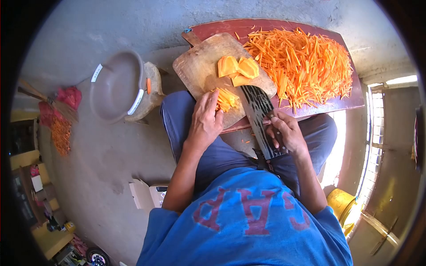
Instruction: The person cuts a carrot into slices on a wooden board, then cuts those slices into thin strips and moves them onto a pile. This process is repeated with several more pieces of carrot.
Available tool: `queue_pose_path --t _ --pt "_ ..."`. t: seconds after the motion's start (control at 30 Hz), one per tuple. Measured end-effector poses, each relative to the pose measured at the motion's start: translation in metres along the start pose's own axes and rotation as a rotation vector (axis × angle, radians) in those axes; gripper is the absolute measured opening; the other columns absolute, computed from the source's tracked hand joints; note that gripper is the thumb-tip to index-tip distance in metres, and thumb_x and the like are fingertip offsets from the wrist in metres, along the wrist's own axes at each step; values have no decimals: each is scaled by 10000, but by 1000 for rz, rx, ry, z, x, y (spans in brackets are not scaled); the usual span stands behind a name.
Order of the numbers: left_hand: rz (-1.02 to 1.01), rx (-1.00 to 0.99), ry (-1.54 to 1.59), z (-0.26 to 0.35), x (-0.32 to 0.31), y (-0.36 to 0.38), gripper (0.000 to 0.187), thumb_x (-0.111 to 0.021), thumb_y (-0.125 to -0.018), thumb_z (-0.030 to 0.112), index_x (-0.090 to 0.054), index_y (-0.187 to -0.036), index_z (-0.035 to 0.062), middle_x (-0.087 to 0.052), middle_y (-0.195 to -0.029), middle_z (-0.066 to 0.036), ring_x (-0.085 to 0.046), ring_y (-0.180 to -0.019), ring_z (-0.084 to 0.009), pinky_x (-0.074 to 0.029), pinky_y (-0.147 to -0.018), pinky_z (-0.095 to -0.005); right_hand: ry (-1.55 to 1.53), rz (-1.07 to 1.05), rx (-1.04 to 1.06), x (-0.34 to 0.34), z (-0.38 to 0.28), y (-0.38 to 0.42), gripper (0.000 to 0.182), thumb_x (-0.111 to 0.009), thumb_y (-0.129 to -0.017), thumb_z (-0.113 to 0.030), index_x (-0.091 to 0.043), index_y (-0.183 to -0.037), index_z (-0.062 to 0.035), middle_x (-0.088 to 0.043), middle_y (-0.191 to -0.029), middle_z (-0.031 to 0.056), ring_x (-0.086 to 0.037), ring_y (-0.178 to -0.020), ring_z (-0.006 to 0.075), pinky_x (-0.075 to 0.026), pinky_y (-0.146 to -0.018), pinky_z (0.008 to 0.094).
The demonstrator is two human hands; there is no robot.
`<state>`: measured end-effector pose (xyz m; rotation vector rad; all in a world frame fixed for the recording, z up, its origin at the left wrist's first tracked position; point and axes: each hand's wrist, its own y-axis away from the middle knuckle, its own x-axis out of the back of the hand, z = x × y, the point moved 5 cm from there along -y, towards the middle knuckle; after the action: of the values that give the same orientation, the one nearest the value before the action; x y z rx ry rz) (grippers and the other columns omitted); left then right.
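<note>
1. Blue-grey wall [115, 26] rises behind a red table [217, 27]; a cutting board [195, 62] lies across its left end, towards 12 o'clock.
2. Orange strips [228, 100] sit on the board at the left hand's [205, 117] 2 o'clock, touching its bent fingers; whether it grasps them, I cannot tell.
3. Just right of them, the knife [258, 113] has its long axis from 11 to 5 o'clock, its handle clenched in the right hand [287, 128]. The left hand is nearer the strips.
4. Orange slices [228, 66] lie at the strips' 12 o'clock; a heap of shreds [306, 64] covers the table at 2.
5. Containers: a grey basin [116, 88] at 10, its inner floor showing; a yellow bucket [341, 206] at 4, contents hidden.
</note>
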<state>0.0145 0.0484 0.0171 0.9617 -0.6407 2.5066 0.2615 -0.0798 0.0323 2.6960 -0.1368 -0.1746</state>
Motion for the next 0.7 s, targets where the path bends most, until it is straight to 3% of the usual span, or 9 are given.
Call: queue_pose_path --t 0.17,0.2,0.3,0.47,0.7 --pt "-68 9 -37 2 0 -4 658 -678 -974 -63 -522 -1613 -75 -547 -1589 -290 -571 -1463 -478 -469 -1248 -503 -32 -67 -9 -29 6 -29 322 -556 -1178 -281 -703 -1128 1 -600 -730 8 -531 -475 97 -439 -471 269" --pt "-72 5 -54 1 1 -5 671 -668 -970 -83 -512 -1623 -77 -540 -1596 -291 -565 -1473 -477 -470 -1248 -498 11 -72 -23 -34 8 -33 302 -553 -1197 -288 -681 -1196 -14 -634 -748 28 -523 -466 88 -411 -448 247" --pt "-104 10 -40 0 2 -10 685 -645 -946 -139 -516 -1618 -90 -539 -1595 -291 -566 -1474 -482 -477 -1245 -479 -56 -126 -46 -47 15 -42 310 -554 -1198 -299 -675 -1198 -13 -638 -754 31 -525 -462 93 -428 -447 248" --pt "-140 -6 -25 7 3 -16 677 -575 -912 -176 -528 -1584 -109 -535 -1538 -333 -602 -1382 -526 -506 -1187 -509 -389 -174 -28 -54 33 -48 339 -574 -1197 -306 -664 -1201 20 -658 -754 78 -515 -440 111 -421 -424 253" --pt "-82 -147 14 41 -13 -70 650 -574 -917 -184 -587 -1558 -79 -567 -1502 -306 -619 -1371 -504 -520 -1181 -491 -395 -89 48 -12 -9 -44 326 -584 -1184 -286 -675 -1222 25 -650 -724 80 -509 -424 118 -411 -411 259"
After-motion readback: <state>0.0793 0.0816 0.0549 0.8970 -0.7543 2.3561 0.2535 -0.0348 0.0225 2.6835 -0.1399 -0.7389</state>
